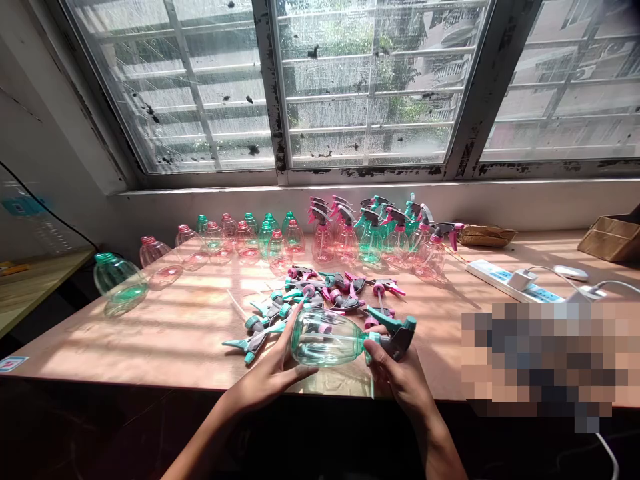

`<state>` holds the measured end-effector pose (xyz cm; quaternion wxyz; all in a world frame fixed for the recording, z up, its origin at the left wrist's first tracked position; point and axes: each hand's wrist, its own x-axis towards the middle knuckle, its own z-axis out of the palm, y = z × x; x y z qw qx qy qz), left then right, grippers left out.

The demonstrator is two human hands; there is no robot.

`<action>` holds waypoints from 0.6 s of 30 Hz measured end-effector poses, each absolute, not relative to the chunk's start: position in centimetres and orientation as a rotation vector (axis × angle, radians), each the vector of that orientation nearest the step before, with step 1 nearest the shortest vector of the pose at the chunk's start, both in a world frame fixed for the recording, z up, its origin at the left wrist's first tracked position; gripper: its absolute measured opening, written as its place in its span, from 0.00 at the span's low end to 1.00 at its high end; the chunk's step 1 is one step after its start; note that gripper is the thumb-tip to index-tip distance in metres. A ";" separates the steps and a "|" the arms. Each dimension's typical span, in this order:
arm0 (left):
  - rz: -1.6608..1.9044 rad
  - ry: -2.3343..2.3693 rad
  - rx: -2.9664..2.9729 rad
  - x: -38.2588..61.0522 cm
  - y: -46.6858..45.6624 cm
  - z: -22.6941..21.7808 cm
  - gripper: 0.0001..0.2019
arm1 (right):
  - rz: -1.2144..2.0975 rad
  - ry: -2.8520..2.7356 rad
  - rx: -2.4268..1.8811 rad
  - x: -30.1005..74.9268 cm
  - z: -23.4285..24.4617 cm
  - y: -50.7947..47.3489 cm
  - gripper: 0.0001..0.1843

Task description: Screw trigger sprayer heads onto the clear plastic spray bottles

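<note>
A clear green spray bottle lies sideways between my hands, above the table's front edge. My left hand grips the bottle's base end, thumb below and fingers behind. At the neck, my right hand pinches the collar of a grey and teal trigger sprayer, which sits on the bottle's mouth. Whether it is fully threaded I cannot tell. Just beyond the bottle lies a pile of loose trigger sprayers, pink-grey and teal-grey, several with thin tubes showing.
Several open-necked bottles, pink and green, stand at the back left. Bottles with sprayers fitted stand at the back centre. A power strip with plugs and a cardboard box are on the right. A blurred patch covers the front right.
</note>
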<state>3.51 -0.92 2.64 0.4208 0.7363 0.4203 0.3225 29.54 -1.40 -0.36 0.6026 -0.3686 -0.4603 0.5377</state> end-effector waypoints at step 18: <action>0.818 1.068 1.872 3.5 -1.1 2.7 0.52 | 1.246 -1.139 -0.882 29.8 -0.4 -1.5 0.21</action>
